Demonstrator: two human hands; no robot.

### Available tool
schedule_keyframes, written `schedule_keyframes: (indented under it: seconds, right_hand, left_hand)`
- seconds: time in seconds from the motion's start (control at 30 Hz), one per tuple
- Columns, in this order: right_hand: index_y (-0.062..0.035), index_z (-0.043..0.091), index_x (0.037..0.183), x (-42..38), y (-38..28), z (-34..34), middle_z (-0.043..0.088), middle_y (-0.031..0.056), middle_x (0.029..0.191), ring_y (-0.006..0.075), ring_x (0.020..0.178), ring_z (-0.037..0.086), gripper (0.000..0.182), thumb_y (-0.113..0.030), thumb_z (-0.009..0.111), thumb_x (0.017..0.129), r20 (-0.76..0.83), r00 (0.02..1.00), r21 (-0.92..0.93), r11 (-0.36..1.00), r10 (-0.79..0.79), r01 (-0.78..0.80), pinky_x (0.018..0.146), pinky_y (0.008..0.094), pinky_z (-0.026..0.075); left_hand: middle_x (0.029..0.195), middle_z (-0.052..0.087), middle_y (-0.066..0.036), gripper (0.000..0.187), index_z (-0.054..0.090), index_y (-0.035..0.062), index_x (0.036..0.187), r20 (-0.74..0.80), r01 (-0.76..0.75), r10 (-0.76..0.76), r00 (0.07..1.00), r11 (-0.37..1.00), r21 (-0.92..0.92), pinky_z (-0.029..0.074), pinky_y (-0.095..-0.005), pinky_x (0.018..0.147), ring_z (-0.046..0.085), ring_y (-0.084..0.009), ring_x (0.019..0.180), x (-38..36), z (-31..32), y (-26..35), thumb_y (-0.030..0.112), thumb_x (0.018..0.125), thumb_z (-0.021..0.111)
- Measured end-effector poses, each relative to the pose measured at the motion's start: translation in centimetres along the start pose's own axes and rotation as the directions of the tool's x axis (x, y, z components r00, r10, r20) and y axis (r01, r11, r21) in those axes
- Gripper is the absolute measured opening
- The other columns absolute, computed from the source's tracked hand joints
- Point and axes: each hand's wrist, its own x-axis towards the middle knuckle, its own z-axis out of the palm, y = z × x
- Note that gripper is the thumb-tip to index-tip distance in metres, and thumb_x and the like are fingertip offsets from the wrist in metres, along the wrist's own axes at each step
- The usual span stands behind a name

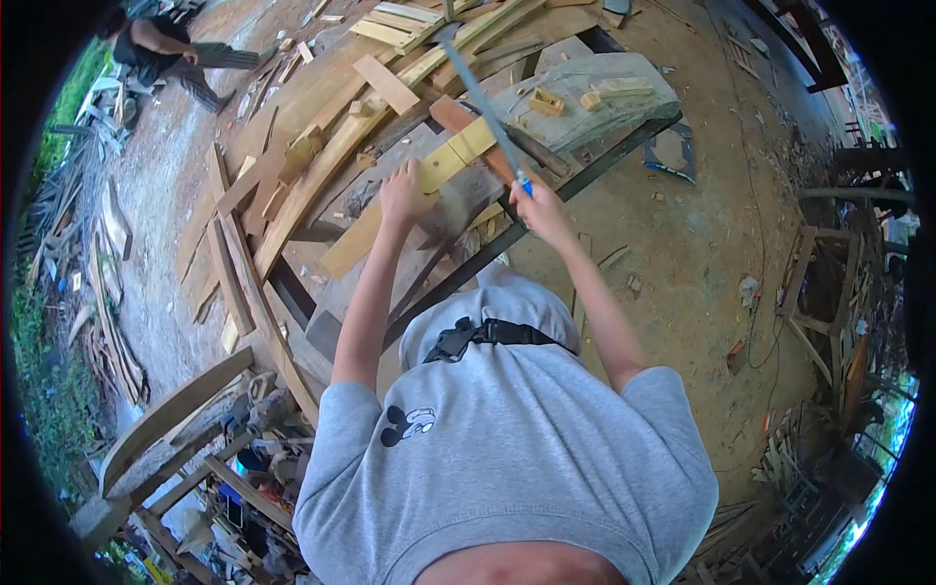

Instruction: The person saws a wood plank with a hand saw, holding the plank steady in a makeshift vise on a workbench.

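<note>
My left hand point(398, 195) is at the near-left end of a pale yellow wooden piece point(458, 156), fingers bent over its edge. A thin dark line crosses this piece. My right hand point(542, 213) is closed round the blue grip of a long, narrow tool point(478, 96), whose straight blue-grey length slants up and away to a broader grey far end. The tool overlaps the right end of the yellow piece and a reddish-brown board point(497, 156) beneath. Below my left hand lies a light tan board point(353, 239).
A worn grey slab point(624, 83) at the back right carries a small yellow wooden block point(547, 101). Long planks point(322, 185) and offcuts spread leftward. Another person point(175, 58) is at the upper left. A wooden frame point(824, 280) stands far right, with debris on the dirt floor.
</note>
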Motion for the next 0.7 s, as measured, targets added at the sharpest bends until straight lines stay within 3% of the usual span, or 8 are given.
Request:
schedule_keyframes:
  seconds: [0.03, 0.07, 0.13, 0.17, 0.43, 0.6, 0.7]
  right_hand:
    - [-0.0029, 0.048, 0.077, 0.3, 1.4, 1.1, 0.045, 0.0042, 0.054, 0.0152, 0.047, 0.044, 0.026, -0.025, 0.041, 0.090, -0.115, 0.974, -0.370, 0.918, -0.195, 0.140, 0.047, 0.0286, 0.036]
    - [-0.0029, 0.048, 0.077, 0.3, 2.0, 2.0, 0.045, 0.0042, 0.054, 0.0152, 0.047, 0.044, 0.026, -0.025, 0.041, 0.090, -0.109, 0.975, -0.372, 0.918, -0.191, 0.138, 0.047, 0.0286, 0.036]
    - [0.0002, 0.047, 0.075, 0.3, 2.8, 3.2, 0.053, 0.0162, 0.062, 0.0322, 0.056, 0.052, 0.033, -0.029, 0.040, 0.090, -0.173, 0.935, -0.663, 0.739, -0.309, 0.121, 0.054, 0.0385, 0.039]
    - [-0.0003, 0.047, 0.087, 0.4, 2.6, 3.5, 0.056, 0.0262, 0.075, 0.0448, 0.077, 0.051, 0.034, -0.032, 0.035, 0.089, -0.171, 0.972, -0.688, 0.725, -0.160, -0.002, 0.063, 0.0525, 0.038]
    - [-0.0029, 0.045, 0.086, 0.2, 1.6, 5.5, 0.056, 0.0242, 0.068, 0.0426, 0.069, 0.054, 0.030, -0.031, 0.034, 0.089, -0.195, 0.963, -0.814, 0.578, -0.187, -0.052, 0.059, 0.0524, 0.040]
    - [-0.0036, 0.046, 0.087, -1.1, 1.8, 6.1, 0.056, 0.0239, 0.066, 0.0415, 0.066, 0.055, 0.030, -0.031, 0.035, 0.089, -0.204, 0.958, -0.865, 0.496, -0.202, -0.080, 0.058, 0.0519, 0.040]
    - [-0.0043, 0.048, 0.090, -1.8, 2.0, 5.9, 0.056, 0.0239, 0.066, 0.0409, 0.066, 0.055, 0.029, -0.030, 0.035, 0.089, -0.219, 0.960, -0.879, 0.463, -0.172, -0.117, 0.057, 0.0513, 0.041]
  left_hand:
    - [0.089, 0.055, -0.012, 0.046, 0.047, 0.0033, 0.094, 0.003, 0.008, -0.008, 1.000, 1.000, -0.001, 0.041, -0.0390, 0.074, 0.054, -0.0288, 0.087, -0.3, -0.2, -0.2, 0.029, 0.060, 0.063]
    - [0.091, 0.055, -0.012, 0.046, 0.047, 0.0033, 0.094, 0.010, -0.009, 0.009, 1.000, 1.000, 0.018, 0.041, -0.0389, 0.073, 0.054, -0.0289, 0.088, -0.7, -0.4, -0.4, 0.029, 0.060, 0.063]
    - [0.093, 0.054, -0.012, 0.046, 0.047, 0.0032, 0.094, 0.015, -0.022, 0.021, 1.000, 0.999, 0.034, 0.041, -0.0387, 0.073, 0.053, -0.0290, 0.088, -1.0, -0.8, -0.5, 0.028, 0.060, 0.064]
    - [0.094, 0.053, -0.012, 0.045, 0.047, 0.0033, 0.094, -0.011, -0.027, 0.027, 1.000, 0.999, 0.037, 0.041, -0.0387, 0.072, 0.052, -0.0288, 0.088, -1.0, -0.8, -0.4, 0.028, 0.060, 0.064]
    - [0.093, 0.053, -0.011, 0.043, 0.045, 0.0038, 0.092, -0.096, 0.021, -0.014, 0.995, 0.997, 0.068, 0.042, -0.0386, 0.070, 0.053, -0.0275, 0.086, 0.1, -0.1, 1.2, 0.024, 0.059, 0.064]
    - [0.087, 0.057, -0.017, 0.040, 0.047, 0.0021, 0.091, 0.076, 0.066, -0.063, 0.995, 0.997, -0.034, 0.046, -0.0409, 0.065, 0.058, -0.0325, 0.079, 0.7, -0.9, 1.0, 0.025, 0.062, 0.062]
    - [0.082, 0.059, -0.016, 0.038, 0.048, 0.0019, 0.088, 0.083, 0.071, -0.066, 0.994, 0.996, -0.060, 0.046, -0.0413, 0.065, 0.059, -0.0329, 0.077, 1.0, -1.2, 1.0, 0.026, 0.063, 0.061]
